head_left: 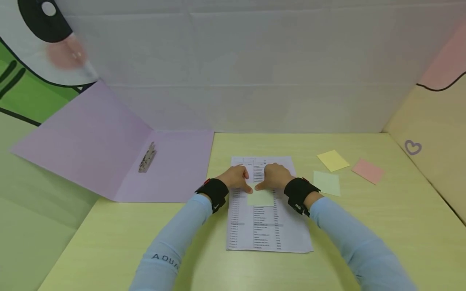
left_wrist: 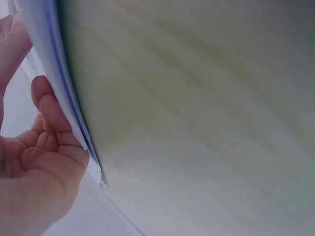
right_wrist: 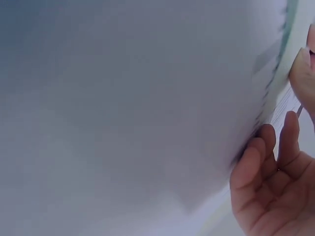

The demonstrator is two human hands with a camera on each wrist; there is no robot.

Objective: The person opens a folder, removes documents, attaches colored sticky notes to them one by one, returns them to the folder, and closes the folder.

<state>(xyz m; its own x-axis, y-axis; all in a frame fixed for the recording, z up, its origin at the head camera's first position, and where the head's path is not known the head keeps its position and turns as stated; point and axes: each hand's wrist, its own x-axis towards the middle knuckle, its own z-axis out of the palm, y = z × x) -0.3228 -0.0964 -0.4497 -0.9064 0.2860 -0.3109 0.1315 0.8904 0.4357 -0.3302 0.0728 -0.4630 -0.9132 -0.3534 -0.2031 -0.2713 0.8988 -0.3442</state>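
Hands [head_left: 232, 178] at green note [head_left: 260, 198] (top partly hidden)

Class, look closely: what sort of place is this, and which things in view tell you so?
Probably a desk for paperwork, perhaps in an office or study corner. The signs are printed papers, coloured notes and an open folder.

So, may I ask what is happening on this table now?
A person's left hand and right hand are over the printed sheets, thumbs at the upper part of a green note lying on them. To the right lie a yellow note, a pink note and a second green note; to the left, an open purple folder.
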